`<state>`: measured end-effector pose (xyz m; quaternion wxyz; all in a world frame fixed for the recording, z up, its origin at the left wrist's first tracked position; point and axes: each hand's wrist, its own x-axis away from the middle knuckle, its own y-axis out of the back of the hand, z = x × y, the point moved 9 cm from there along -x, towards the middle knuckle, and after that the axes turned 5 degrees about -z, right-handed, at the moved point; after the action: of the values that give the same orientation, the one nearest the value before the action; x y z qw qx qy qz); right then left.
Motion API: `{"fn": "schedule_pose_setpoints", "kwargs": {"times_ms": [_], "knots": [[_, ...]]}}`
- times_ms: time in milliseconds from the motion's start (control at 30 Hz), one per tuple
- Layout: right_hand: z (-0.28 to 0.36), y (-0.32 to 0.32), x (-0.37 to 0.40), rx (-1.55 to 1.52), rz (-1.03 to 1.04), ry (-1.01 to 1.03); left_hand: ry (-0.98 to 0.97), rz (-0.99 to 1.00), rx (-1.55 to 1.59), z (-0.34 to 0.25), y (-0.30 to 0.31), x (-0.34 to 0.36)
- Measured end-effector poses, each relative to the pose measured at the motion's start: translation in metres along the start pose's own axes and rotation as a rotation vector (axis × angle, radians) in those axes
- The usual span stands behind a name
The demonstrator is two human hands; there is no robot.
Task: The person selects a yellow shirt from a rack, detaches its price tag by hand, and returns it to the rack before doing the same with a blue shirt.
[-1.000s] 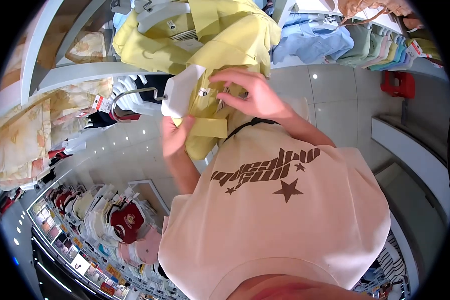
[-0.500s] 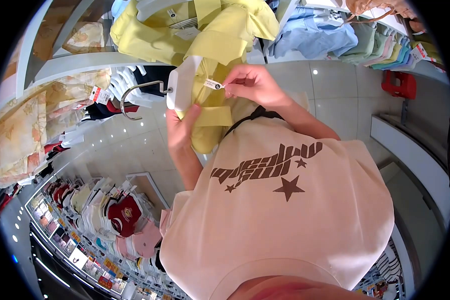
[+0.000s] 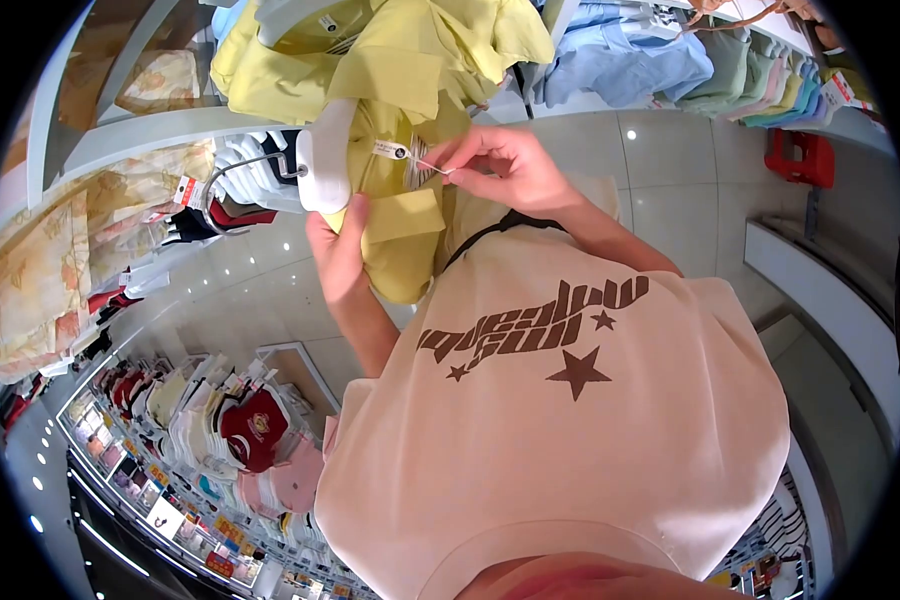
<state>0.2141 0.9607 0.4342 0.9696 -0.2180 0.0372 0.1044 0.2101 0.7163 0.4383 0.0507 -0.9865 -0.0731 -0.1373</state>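
Observation:
A yellow shirt hangs on a white hanger with a metal hook, which points left. My left hand is closed around the shirt and the hanger's end, thumb on top of the fabric. My right hand pinches a thin white string between thumb and forefinger. At the string's other end is a small white label with a black dot, lying over the shirt near its collar. Striped fabric shows beside the label.
Another yellow shirt hangs on the rack just beyond. Blue shirts and pastel garments hang at the upper right, near a red stool. Patterned clothes hang at left. Folded and hung clothes fill a display at lower left.
My left hand has shifted left with the shirt and hanger. The label has moved left, away from my right fingers, and the string between them is now stretched out.

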Motion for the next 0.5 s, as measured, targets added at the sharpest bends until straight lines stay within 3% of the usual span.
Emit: {"fn": "schedule_pose_setpoints", "kwargs": {"times_ms": [67,167,267,367,500], "knots": [[0.003,0.000,0.002,0.078,-0.005,0.036,-0.003,0.142,-0.094,-0.003,-0.008,-0.001],[0.005,-0.003,0.004,0.130,0.024,0.042,-0.074,0.174,-0.042,-0.015,-0.021,0.003],[0.006,-0.005,0.005,0.040,0.010,-0.015,-0.157,0.230,-0.139,-0.022,-0.029,0.007],[0.003,-0.004,0.003,-0.026,0.010,0.004,-0.123,0.257,-0.144,-0.022,-0.037,0.012],[-0.014,0.004,-0.001,-0.177,-0.021,-0.122,-0.120,0.276,-0.183,-0.021,-0.041,0.015]]}}
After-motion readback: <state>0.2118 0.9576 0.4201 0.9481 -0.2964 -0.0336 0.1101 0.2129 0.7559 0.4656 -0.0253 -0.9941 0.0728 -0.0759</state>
